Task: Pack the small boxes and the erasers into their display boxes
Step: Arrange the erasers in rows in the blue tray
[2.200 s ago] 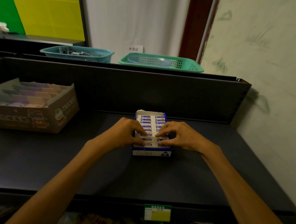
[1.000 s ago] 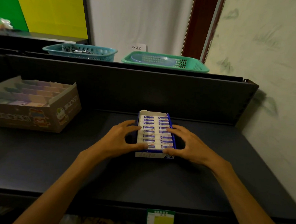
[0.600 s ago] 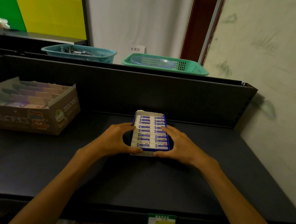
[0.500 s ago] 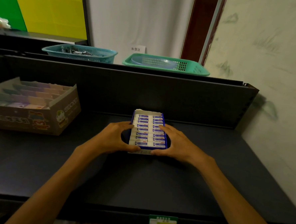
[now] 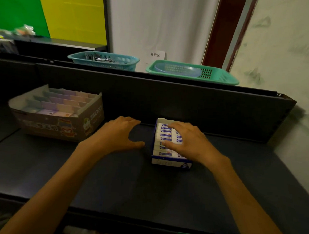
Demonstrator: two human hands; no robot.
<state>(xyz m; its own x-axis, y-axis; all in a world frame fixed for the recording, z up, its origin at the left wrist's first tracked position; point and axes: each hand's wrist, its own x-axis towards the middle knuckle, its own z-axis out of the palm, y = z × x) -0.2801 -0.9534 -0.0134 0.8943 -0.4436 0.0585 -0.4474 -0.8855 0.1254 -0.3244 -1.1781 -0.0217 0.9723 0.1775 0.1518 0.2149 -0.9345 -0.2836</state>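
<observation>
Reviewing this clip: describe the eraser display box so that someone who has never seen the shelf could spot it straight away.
On the dark shelf, look right of centre, just before the upright back panel. The eraser display box sits there under the right hand, which lies flat on the erasers. It is small, blue and white, with two neat rows, unlike the larger brown cardboard box of pastel packs at the left.

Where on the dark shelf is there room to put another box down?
The widest bare patch of shelf lies in front of both boxes, toward its near edge. Another lies right of the eraser box, toward the wall. Between the cardboard box and the eraser box it is crowded: the left hand is there. The right hand rests on the erasers.
</observation>
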